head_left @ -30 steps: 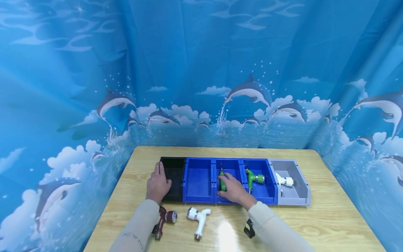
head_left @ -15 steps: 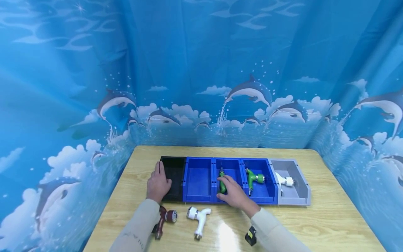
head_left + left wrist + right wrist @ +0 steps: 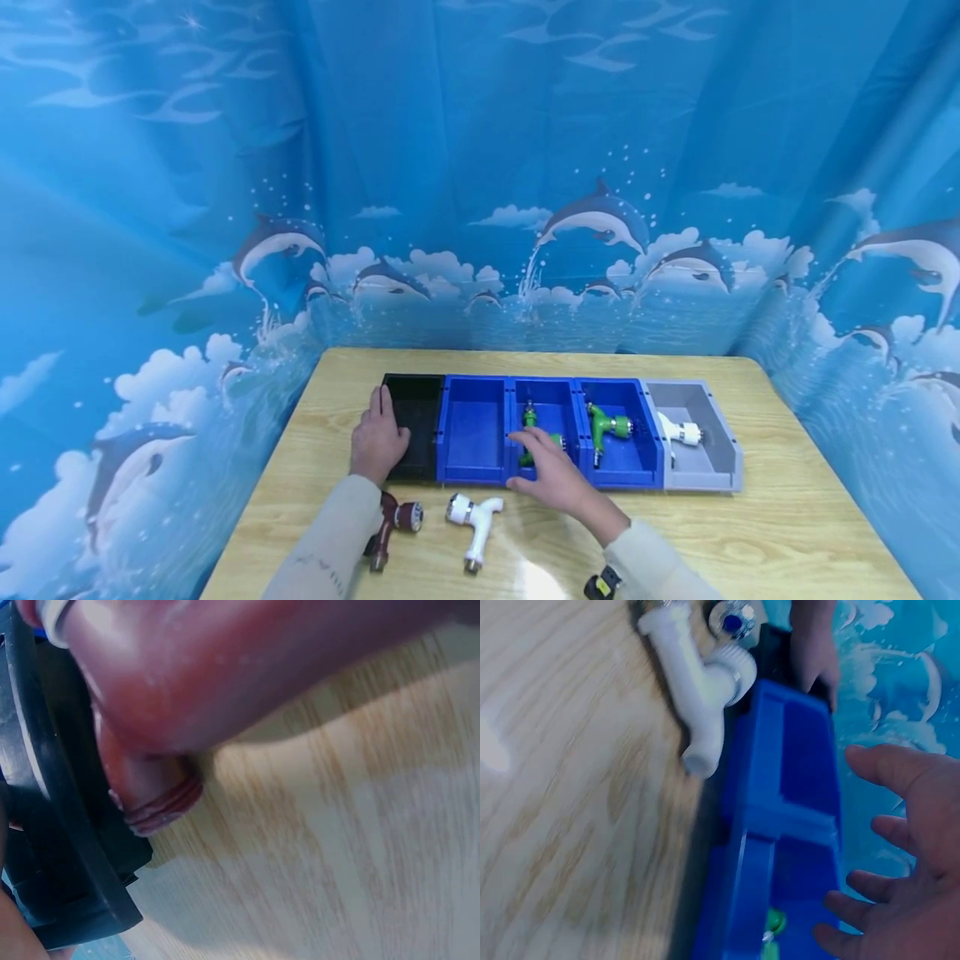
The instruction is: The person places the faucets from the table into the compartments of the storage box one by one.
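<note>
- Head view: left hand (image 3: 375,440) rests where it was half a second ago, on the left edge of the black bin (image 3: 412,468); its fingers lie straight and close together, thumb apart. How hard it presses, I cannot tell.
- Dark red faucet (image 3: 387,532) lies unchanged toward the table's (image 3: 795,525) near left corner, partly behind the left sleeve; to its right, the loose white faucet (image 3: 478,533) has not moved either.
- Left blue bin (image 3: 474,427) stays put.
- Middle blue bin (image 3: 557,407) holds the first green faucet (image 3: 529,417), along its left wall. Right hand (image 3: 555,482) has drawn back toward the bin's near edge, fingers and thumb spread, pinching nothing; the faucet's chrome-ended handle now shows beyond the fingers.
- Right blue bin (image 3: 628,467), with the second green faucet (image 3: 602,427), and grey bin (image 3: 716,450), with another white faucet (image 3: 681,432), stand as before.
- Left wrist view: only here does the dark red faucet's spout show in close-up, its rim just beside the black bin's corner.
- Right wrist view: the right palm and separated fingertips appear clearly, and the loose white faucet's spout mouth faces the lens; just past it sits a round chrome end with a blue centre (image 3: 733,622). Only a sliver of the first green faucet shows at the lower edge.
</note>
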`<state>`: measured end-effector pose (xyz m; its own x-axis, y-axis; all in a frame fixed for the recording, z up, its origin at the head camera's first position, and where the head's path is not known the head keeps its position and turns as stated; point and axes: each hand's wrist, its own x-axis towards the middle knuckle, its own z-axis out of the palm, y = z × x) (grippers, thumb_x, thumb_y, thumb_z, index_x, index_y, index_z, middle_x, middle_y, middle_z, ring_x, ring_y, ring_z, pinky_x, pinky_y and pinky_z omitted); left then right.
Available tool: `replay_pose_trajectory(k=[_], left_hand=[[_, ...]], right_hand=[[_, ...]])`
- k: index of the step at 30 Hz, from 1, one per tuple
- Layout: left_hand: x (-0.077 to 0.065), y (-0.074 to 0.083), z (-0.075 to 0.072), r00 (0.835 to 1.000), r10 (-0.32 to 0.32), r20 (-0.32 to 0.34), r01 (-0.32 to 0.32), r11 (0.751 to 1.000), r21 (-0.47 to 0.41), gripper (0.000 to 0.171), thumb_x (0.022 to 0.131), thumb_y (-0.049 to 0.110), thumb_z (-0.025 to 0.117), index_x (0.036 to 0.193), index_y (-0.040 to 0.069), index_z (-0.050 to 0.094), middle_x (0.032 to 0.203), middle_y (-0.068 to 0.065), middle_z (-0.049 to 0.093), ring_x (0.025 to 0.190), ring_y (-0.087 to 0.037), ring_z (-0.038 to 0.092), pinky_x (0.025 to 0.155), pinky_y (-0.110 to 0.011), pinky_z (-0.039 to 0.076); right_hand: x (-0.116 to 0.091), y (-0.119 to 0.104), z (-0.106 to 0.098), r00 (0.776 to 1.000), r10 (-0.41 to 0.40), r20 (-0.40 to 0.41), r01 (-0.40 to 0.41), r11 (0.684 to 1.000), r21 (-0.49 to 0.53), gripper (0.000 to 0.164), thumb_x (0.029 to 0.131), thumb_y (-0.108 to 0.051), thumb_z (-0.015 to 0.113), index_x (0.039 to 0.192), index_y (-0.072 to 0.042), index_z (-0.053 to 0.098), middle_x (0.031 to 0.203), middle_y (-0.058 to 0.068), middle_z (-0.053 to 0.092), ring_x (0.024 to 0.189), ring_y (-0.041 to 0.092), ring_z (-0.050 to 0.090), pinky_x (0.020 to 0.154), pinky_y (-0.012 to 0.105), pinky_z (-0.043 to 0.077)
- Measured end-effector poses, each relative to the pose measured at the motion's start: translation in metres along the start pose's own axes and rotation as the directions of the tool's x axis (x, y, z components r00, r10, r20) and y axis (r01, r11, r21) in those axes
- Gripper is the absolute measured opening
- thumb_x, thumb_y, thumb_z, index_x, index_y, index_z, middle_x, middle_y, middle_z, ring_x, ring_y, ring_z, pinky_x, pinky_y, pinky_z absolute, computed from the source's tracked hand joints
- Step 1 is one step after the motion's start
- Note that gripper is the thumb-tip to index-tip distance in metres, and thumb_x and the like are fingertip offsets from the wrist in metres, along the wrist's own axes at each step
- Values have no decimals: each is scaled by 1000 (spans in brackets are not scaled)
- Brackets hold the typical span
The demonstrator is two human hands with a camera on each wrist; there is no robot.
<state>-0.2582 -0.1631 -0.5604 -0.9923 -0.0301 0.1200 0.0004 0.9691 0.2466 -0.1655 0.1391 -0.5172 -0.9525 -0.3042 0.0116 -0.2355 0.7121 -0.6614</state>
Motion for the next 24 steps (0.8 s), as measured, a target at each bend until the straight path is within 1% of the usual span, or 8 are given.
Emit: replay_pose_trajectory(k=[3, 9, 16, 21, 24], left_hand=[[0, -1, 0, 1000, 0, -1, 0, 1000, -1, 89, 87, 28, 67, 153, -3, 16, 157, -23, 20, 119, -40, 51, 85, -52, 51], [0, -3, 2, 1000, 10, -1, -10, 1000, -4, 90, 87, 28, 67, 153, -3, 15, 157, -23, 20, 119, -41, 51, 83, -52, 51], [-1, -2, 3, 1000, 19, -18, -20, 1000, -24, 89, 86, 26, 67, 153, -4, 16, 157, -24, 21, 118, -42, 51, 84, -53, 51], [-1, -2, 3, 1000, 18, -17, -18, 1000, -17, 89, 86, 26, 66, 153, -4, 15, 156, -25, 21, 117, -41, 51, 82, -53, 51], [-1, -2, 2, 1000, 11, -12, -11, 1000, -13, 90, 86, 27, 67, 153, -3, 15, 156, -24, 21, 117, -41, 51, 82, -53, 51]], right_hand=[[-3, -8, -2, 1000, -18, 5, 18, 1000, -6, 71, 81, -29, 77, 143, -14, 46, 152, 20, 32, 132, 46, 39, 98, 68, 38], [-10, -20, -5, 1000, -26, 11, 26, 1000, -3, 70, 81, -30, 77, 143, -16, 46, 153, 20, 32, 133, 46, 38, 96, 71, 36], [-22, -29, -7, 999, -35, -15, 35, 999, 8, 72, 79, -31, 79, 142, -18, 47, 153, 17, 32, 133, 46, 37, 96, 73, 34], [-28, -35, -3, 999, -34, -28, 34, 999, -8, 77, 76, -34, 80, 143, -20, 46, 154, 17, 30, 134, 48, 35, 97, 76, 27], [-30, -38, -1, 999, -44, -24, 43, 999, -19, 78, 75, -36, 80, 144, -20, 46, 155, 18, 29, 135, 47, 33, 100, 76, 23]])
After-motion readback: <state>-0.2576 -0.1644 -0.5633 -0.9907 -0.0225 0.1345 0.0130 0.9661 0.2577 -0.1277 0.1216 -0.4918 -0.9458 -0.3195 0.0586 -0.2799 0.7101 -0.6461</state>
